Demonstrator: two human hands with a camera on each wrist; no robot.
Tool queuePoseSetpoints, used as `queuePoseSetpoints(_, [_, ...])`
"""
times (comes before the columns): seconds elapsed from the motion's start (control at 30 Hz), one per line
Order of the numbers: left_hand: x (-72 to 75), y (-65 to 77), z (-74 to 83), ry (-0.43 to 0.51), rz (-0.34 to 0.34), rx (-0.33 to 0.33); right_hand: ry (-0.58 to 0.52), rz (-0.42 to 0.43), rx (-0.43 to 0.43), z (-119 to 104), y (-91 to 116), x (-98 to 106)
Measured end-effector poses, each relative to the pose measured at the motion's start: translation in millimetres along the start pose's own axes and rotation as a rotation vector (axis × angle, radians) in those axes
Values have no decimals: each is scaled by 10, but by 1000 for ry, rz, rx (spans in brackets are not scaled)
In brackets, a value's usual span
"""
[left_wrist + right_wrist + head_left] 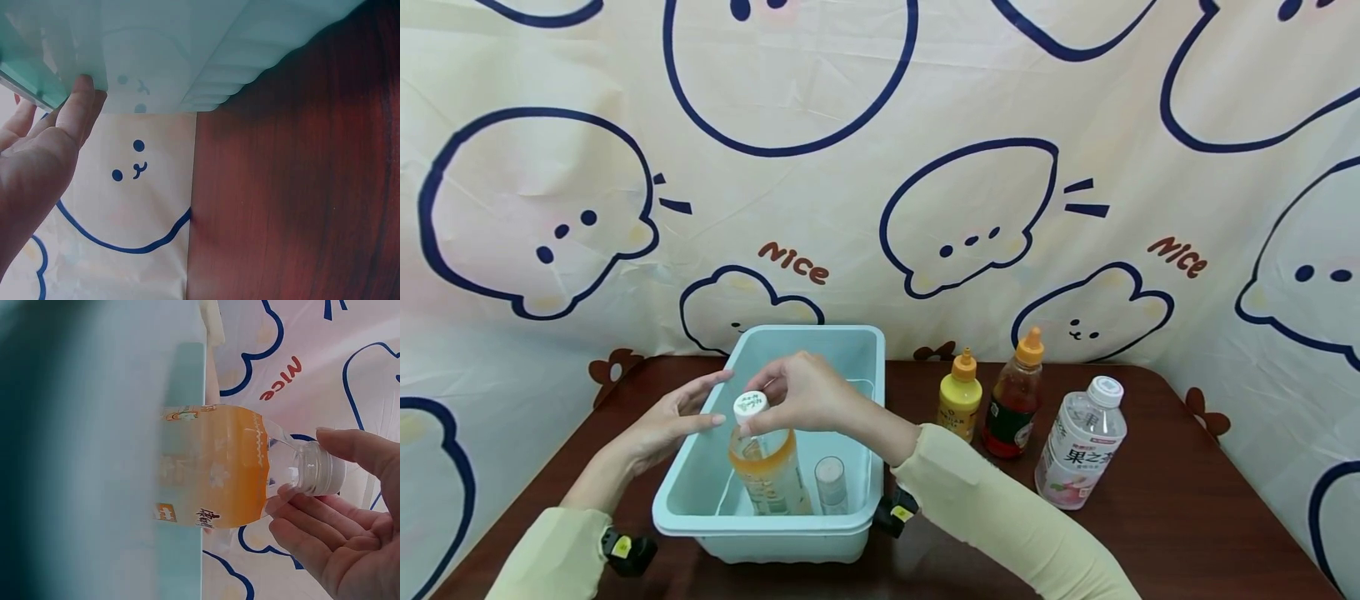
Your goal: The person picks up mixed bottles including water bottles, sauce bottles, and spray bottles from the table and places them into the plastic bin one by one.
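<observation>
Printed cloth [842, 204] with blue outlined figures forms the background behind a dark red-brown table [1180, 517]. One light-blue basin [767, 524] occupies the left half of the table, its far end near the rear edge. Inside it, toward the near end, is the orange-labelled bottle [769, 479], cap upward (its lower end is hidden by the near wall, so contact with the basin floor cannot be confirmed). Right hand [808, 392]: grasping this bottle by its white cap [749, 405] and neck, between thumb and fingers. Left hand [673, 417]: released, fingers extended at the basin's left rim, thumb pointing toward the bottle. Just beside the bottle, also in the basin, is a small clear container [831, 485]. Near the rear edge, right of the basin, are a yellow squeeze bottle [959, 400] and a dark red bottle [1009, 412]; a pink-labelled bottle [1078, 450] is nearer the right edge.
</observation>
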State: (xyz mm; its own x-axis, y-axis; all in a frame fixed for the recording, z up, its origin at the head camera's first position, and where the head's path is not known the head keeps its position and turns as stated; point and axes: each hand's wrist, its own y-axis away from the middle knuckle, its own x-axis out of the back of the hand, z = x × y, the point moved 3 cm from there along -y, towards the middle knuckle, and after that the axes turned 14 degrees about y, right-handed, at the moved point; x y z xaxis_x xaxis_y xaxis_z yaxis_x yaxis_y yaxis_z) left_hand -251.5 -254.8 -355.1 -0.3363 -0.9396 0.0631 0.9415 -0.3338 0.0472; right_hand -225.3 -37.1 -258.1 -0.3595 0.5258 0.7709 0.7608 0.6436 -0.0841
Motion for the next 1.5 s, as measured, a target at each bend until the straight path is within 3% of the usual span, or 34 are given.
queuePoseSetpoints(0.53, [-4, -2, -13, 1, -3, -5, -2, -11, -32, -17, 65, 110])
queuePoseSetpoints(1.5, [6, -13, -30, -1, 17, -17, -89, 93, -82, 139, 252, 578])
